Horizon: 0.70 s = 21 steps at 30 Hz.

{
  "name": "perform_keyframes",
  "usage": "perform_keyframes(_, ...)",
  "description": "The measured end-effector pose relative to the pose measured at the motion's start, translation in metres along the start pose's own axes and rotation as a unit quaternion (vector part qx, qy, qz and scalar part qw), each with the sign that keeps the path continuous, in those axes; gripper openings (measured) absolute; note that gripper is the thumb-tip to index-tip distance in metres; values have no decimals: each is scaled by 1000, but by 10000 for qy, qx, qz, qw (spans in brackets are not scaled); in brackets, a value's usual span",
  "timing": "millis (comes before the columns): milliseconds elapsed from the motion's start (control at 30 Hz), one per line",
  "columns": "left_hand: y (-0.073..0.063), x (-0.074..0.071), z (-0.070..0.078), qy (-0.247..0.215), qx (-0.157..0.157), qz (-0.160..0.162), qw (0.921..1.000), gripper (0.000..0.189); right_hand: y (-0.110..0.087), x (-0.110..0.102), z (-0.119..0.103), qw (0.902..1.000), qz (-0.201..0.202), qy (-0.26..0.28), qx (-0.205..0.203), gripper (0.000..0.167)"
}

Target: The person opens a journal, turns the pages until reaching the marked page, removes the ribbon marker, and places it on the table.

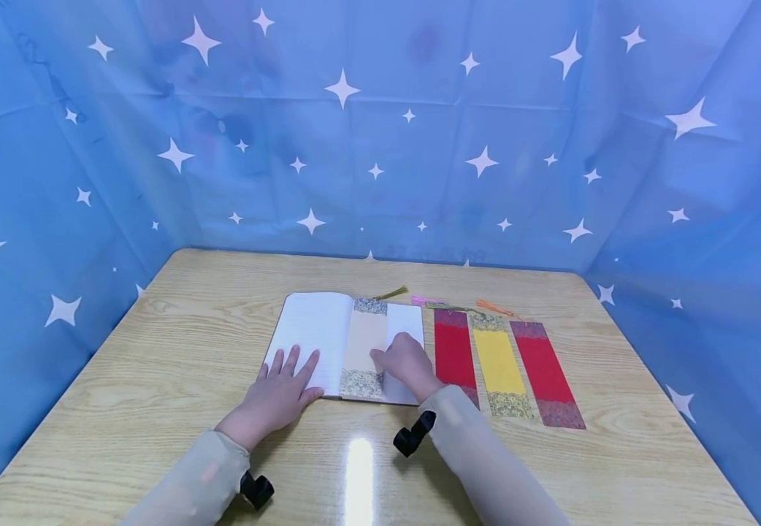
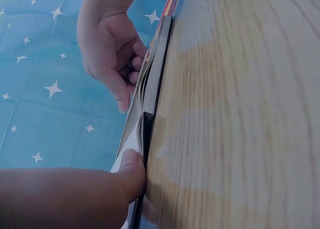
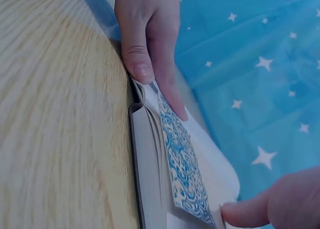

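An open notebook (image 1: 309, 313) with lined pages lies on the table. On its right page, along the spine, rests a beige bookmark (image 1: 366, 340) with patterned ends and an olive tassel (image 1: 392, 293). My left hand (image 1: 280, 394) lies with fingers spread on the left page, its thumb at the notebook's lower edge by the spine. My right hand (image 1: 409, 361) is over the right page with its fingers curled under. Its extended thumb (image 3: 245, 214) touches the bookmark's right edge, and the curled fingers (image 2: 136, 64) hold nothing visible.
Right of the notebook lie a red bookmark (image 1: 453, 351), a yellow bookmark (image 1: 499, 361) and another red bookmark (image 1: 548, 372), with pink, green and orange tassels at their far ends. A blue star-patterned curtain (image 1: 380, 131) hangs behind the wooden table (image 1: 177, 351).
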State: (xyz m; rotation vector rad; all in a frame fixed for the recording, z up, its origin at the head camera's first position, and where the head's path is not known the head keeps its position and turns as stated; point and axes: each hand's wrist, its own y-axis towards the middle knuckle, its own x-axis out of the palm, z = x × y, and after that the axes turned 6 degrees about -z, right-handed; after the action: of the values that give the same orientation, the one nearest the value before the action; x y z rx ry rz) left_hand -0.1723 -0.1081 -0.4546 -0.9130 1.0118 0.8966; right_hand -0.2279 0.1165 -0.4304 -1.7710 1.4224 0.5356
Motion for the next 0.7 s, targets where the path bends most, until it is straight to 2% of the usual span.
perform_keyframes(133, -2, -1, 1, -54, 16, -17, 10000, 63, 1, 0, 1, 9999, -7, 103, 19, 35)
perform_keyframes(267, -2, -2, 2, -76, 23, -7, 10000, 63, 2, 0, 5, 9993, 40, 358, -112, 45)
perform_keyframes(433, -2, -1, 1, -27, 17, 11, 10000, 63, 5, -1, 11, 9952, 193, 907, -300, 35)
perform_keyframes(533, -1, 0, 0, 58, 23, 37, 10000, 63, 5, -2, 14, 9870, 102, 1589, -216, 24)
perform_keyframes(700, 0, 2, -2, 152, 34, 68, 9999, 63, 2, -6, 17, 9631, -282, 2677, -45, 22)
